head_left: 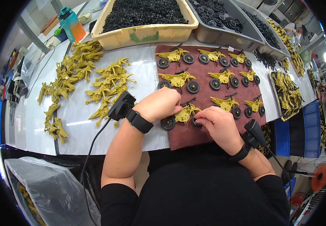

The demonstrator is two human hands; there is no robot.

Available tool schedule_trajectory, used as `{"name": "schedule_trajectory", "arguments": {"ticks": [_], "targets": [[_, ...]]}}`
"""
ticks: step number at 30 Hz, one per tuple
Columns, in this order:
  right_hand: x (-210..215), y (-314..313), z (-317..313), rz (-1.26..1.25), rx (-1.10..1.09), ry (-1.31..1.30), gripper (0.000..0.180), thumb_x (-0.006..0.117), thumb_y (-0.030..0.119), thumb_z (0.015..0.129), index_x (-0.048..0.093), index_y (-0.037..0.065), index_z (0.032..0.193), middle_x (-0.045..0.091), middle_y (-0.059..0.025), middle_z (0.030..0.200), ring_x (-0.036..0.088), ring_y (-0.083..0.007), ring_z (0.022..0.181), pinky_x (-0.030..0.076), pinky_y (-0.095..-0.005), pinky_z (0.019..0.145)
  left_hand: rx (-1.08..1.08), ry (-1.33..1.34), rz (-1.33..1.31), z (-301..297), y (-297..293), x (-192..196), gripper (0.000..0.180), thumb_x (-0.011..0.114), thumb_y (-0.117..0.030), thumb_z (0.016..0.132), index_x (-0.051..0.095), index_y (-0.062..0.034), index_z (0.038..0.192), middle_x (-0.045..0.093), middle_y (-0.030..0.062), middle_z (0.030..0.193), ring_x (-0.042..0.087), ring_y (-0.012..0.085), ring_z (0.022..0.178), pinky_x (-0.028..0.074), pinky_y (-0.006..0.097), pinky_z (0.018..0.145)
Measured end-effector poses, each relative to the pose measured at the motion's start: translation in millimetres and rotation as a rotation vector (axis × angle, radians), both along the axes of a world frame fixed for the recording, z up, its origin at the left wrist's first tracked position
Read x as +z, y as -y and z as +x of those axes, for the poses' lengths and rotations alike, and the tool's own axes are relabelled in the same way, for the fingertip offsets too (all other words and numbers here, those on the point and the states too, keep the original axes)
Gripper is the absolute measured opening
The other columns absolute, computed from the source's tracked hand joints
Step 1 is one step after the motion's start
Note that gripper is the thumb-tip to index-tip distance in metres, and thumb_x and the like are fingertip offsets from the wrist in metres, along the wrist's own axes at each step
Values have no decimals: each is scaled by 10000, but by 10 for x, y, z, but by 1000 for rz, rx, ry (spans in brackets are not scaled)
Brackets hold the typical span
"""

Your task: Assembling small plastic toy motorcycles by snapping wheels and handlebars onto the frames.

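Observation:
My left hand (159,104) is curled closed beside the front-left yellow toy motorcycle body (185,113) on a dark red cloth (185,139). Whatever its fingertips pinch is hidden. At the same body's right end, my right hand (218,123) has thumb and fingers closed on a small black wheel (197,122), which is partly covered. Another black spoked wheel (167,123) lies at the body's left end. A black handlebar piece (188,101) rests along the top of the body. More yellow bodies with wheels and handlebars lie in rows across the cloth.
Loose yellow body parts (106,88) are heaped on the white table to the left. Behind stand a cream bin (144,35) of small black parts and a grey bin (227,37) of wheels. A tray (283,116) of yellow pieces sits at right; a bottle (72,24) stands far left.

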State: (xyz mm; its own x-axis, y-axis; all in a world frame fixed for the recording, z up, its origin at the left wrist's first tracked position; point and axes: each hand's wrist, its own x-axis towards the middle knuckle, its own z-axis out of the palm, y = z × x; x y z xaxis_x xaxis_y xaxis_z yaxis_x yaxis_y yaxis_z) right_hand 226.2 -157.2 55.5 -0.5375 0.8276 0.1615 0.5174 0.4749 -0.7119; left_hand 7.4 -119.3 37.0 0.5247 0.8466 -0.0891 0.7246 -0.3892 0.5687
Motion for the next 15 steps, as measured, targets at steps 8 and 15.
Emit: {"name": "schedule_trajectory", "arguments": {"ticks": [8,15], "targets": [[-7,116,-93,116,-18,72,94,668,72,793,617,30,859,584,-114,798,591,-304,757,489,-384,683,-24,-23,-10,-13,-40,-20,207,688,-208,801,673,-2,809,646,187,745,632,348,746,494,405,680],[-24,168,-215,152,-6,158,69,625,55,806,604,0,841,581,-144,800,595,-325,763,494,-402,689,-40,-2,50,-12,-26,-69,211,682,-205,806,650,3,813,642,194,758,626,361,753,491,417,682]]}}
